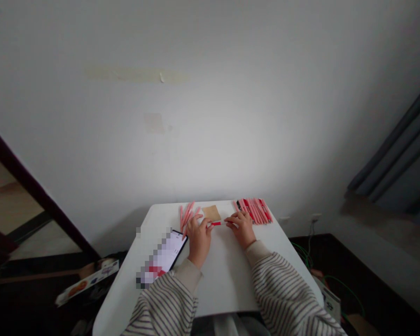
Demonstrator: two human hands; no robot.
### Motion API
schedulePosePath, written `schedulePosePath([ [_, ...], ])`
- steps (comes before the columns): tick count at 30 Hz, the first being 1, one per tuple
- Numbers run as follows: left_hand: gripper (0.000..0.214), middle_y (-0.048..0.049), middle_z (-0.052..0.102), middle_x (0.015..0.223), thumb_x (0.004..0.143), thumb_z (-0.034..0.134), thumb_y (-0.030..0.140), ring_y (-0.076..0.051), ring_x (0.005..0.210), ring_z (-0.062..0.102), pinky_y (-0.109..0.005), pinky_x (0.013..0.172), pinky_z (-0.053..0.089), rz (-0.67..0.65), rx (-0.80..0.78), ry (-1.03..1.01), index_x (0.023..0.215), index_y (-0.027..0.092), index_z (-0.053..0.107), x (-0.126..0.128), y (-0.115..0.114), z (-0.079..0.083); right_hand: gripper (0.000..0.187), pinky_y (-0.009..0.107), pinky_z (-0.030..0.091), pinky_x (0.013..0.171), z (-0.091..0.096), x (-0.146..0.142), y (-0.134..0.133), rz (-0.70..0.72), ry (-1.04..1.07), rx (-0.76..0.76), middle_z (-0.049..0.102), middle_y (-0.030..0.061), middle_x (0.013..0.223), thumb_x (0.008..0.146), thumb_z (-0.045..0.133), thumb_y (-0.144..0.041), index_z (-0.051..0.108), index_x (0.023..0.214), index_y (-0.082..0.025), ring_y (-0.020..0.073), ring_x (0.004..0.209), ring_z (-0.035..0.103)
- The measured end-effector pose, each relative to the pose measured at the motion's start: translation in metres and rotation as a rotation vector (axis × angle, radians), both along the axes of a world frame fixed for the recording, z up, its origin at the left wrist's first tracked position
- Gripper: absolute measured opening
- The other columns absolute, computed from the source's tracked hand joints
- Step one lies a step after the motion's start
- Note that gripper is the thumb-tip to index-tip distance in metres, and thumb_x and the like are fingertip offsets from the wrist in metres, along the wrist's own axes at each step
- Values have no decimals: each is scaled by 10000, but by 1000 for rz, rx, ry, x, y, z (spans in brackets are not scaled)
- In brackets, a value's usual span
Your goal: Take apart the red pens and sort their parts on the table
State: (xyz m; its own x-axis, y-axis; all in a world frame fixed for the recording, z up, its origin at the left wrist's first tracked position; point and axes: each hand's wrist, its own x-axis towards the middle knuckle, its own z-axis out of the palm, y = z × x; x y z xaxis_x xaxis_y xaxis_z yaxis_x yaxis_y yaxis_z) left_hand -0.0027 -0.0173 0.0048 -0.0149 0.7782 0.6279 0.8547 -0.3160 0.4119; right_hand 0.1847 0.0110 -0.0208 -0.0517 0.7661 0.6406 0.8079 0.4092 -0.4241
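Observation:
My left hand (198, 238) and my right hand (242, 227) rest on a white table (227, 275), both closed on a single red-and-white pen (217, 223) held between them, one hand at each end. Several pink pens (186, 213) lie in a loose pile just behind my left hand. A row of red and pink pens (255, 210) lies behind my right hand. A small brown card (212, 213) sits between the two piles, just beyond the held pen.
A phone (164, 257) with its screen lit lies on the table left of my left hand. A white wall rises right behind the table. A box (87, 281) lies on the dark floor to the left; green cables (304, 254) and a curtain (399, 172) are to the right.

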Motion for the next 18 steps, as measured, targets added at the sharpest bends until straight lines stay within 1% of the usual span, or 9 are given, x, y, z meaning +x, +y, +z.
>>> schedulePosePath([
  [4, 197, -94, 545, 1127, 788, 617, 325, -269, 1113, 471, -480, 980, 375, 91, -20, 70, 955, 234, 666, -1, -2, 2, 122, 376, 334, 862, -1, 3, 2, -48, 25, 22, 637, 40, 902, 823, 659, -291, 745, 906, -320, 223, 975, 452],
  [6, 187, -106, 553, 1124, 755, 648, 326, -288, 1116, 463, -498, 990, 354, 152, -36, 127, 905, 216, 674, -2, -3, 2, 125, 376, 340, 862, -1, 5, 3, -66, 44, 35, 637, 44, 898, 834, 644, -300, 746, 906, -310, 222, 969, 454],
  [9, 143, -120, 567, 1110, 734, 647, 309, -309, 1124, 453, -515, 988, 334, 208, -65, 184, 820, 201, 683, -2, -6, 3, 132, 378, 344, 858, 0, 6, 4, -73, 58, 38, 639, 47, 894, 842, 633, -303, 746, 910, -304, 225, 962, 456],
  [13, 151, -128, 583, 1102, 740, 616, 310, -321, 1119, 457, -538, 976, 319, 244, -103, 201, 805, 198, 693, 0, -8, 3, 138, 387, 337, 861, 1, 5, 2, -78, 60, 39, 635, 51, 884, 848, 623, -312, 747, 906, -306, 232, 957, 452],
  [18, 170, -124, 591, 1115, 765, 574, 297, -309, 1109, 467, -522, 972, 327, 259, -87, 209, 811, 192, 700, -1, -5, 0, 144, 388, 331, 866, 2, 4, 1, -70, 64, 33, 634, 52, 877, 851, 617, -314, 747, 910, -299, 233, 960, 447],
])
